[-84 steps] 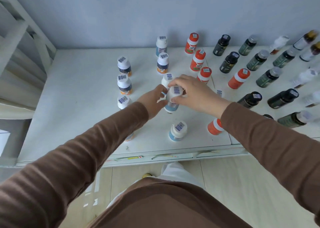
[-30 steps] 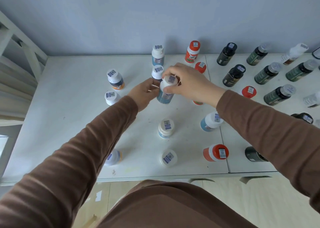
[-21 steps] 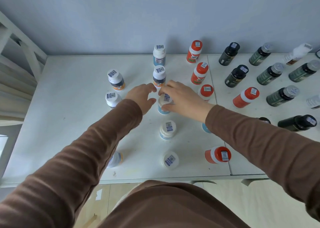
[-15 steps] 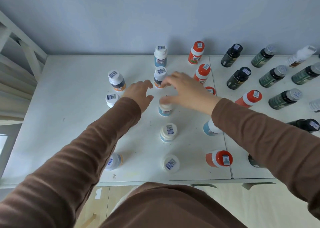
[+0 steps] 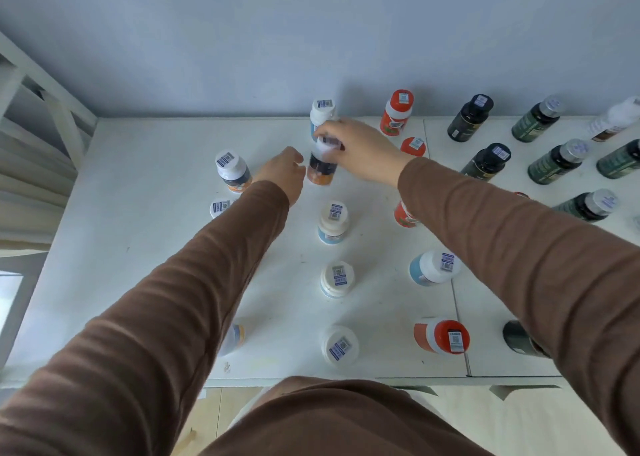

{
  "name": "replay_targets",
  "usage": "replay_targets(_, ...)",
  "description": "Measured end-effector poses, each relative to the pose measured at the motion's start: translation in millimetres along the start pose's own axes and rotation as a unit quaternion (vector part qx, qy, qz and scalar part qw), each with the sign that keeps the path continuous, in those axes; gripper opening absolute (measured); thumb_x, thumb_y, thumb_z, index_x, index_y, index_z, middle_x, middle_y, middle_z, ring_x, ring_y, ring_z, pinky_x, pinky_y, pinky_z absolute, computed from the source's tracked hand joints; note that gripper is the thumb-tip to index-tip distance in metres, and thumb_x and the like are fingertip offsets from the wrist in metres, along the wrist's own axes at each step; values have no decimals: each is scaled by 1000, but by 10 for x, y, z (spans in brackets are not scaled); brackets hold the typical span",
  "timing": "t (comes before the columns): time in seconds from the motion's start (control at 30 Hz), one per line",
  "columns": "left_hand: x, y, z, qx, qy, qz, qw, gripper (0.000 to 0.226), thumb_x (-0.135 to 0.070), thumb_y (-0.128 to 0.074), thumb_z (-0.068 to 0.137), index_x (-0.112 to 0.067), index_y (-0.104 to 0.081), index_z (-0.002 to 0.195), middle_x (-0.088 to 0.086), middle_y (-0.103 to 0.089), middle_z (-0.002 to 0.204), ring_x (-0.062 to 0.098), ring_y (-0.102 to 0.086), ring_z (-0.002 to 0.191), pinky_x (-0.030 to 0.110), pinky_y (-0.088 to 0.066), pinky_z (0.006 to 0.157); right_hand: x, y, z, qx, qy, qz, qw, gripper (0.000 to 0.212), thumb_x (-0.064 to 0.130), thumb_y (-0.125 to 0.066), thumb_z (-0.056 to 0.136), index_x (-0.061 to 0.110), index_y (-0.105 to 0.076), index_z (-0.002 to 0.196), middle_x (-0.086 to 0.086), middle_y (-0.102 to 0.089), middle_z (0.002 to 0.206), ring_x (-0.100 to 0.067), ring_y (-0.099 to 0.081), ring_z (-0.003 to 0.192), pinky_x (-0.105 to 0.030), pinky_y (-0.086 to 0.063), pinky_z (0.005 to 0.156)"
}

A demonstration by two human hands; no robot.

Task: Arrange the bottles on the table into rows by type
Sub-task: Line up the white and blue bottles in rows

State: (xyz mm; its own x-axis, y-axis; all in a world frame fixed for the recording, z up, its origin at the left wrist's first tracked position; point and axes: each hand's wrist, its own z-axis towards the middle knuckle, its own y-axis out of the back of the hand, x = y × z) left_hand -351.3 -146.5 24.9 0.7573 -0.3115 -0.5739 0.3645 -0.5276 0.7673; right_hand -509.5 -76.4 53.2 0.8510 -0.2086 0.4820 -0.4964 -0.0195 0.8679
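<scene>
Having just released the blue-labelled bottle [image 5: 332,223] into its column, my right grip [image 5: 360,150] is now closing on the orange-labelled bottle [image 5: 322,166] at twelve o'clock on the table [image 5: 145,192], my left grip [image 5: 285,173] hovering half-open beside it.

Setting: plain indoor room, home or small stockroom; which cannot be told. Evidence: white table [image 5: 145,185] against bare blue-grey wall [image 5: 311,33]; white slatted frame [image 5: 38,109] at 9 o'clock; barcode-stickered supplement bottles [image 5: 540,119] ranked at 2 o'clock; pale wood floor [image 5: 519,421] at 5 o'clock.
</scene>
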Motion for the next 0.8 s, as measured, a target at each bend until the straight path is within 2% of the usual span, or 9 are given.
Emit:
replay_targets(0.07,-95,60,23,39,53,-210,976,22,-33,-43,93,-19,-57,103,4,-62,100,28,-59,100,38,-48,89,3,167,0,-2,-34,90,995,33,33,-59,94,18,-59,123,-5,-63,117,-21,-58,96,-29,-40,76)
replay_targets(0.13,-227,129,21,99,116,-356,922,32,-38,-35,99,-15,-57,101,7,-64,93,25,-62,88,35,-53,79,42,306,16,-14,-71,171,983,33,43,-59,93,17,-64,113,0,-66,99,-14,-59,80,-29,-44,71)
replay_targets(0.23,-358,213,-12,195,152,-483,840,54,-47,-23,101,-8,-61,97,12,-67,73,20,-59,59,25,-51,56,87,431,48,-43,-128,253,958,44,56,-62,88,12,-64,93,5,-61,72,-7,-52,59,-24,-43,58)
replay_targets(0.33,-404,238,-6,248,163,-545,784,59,-46,-26,99,-4,-63,83,10,-61,61,17,-53,50,20,-46,50,104,503,19,-41,-162,323,932,46,60,-61,87,15,-56,85,3,-53,62,-10,-42,52,-23,-36,51)
replay_targets(0.43,-412,235,-9,259,170,-546,778,55,-43,-31,98,-4,-64,79,9,-60,60,16,-53,48,19,-47,49,82,499,-14,-31,-172,357,918,47,61,-62,86,15,-54,84,3,-49,61,-12,-38,52,-23,-34,49)
replay_targets(0.57,-396,200,-8,239,174,-540,788,55,-46,-29,100,-5,-64,87,10,-64,63,18,-56,57,22,-50,53,65,475,-47,-18,-163,333,928,45,61,-60,87,17,-56,81,3,-52,65,-13,-41,57,-23,-36,52)
replay_targets(0.67,-413,193,-1,170,142,-531,818,43,-42,-31,101,-10,-60,98,11,-67,83,22,-61,76,30,-55,70,81,492,-67,-15,-127,271,954,38,58,-57,91,21,-59,84,5,-57,74,-11,-50,65,-23,-43,59)
replay_targets(0.73,-392,212,11,137,100,-528,832,32,-34,-35,102,-12,-58,101,9,-64,95,21,-62,86,32,-55,82,90,512,-60,-28,-88,229,969,34,53,-58,92,20,-63,97,6,-62,84,-10,-56,73,-26,-49,66)
replay_targets(0.8,-355,265,20,119,45,-501,856,22,-26,-38,102,-11,-55,102,6,-63,97,18,-62,87,30,-53,87,116,542,-25,-50,-54,198,977,37,47,-64,90,16,-66,110,5,-67,96,-13,-62,85,-34,-54,77)
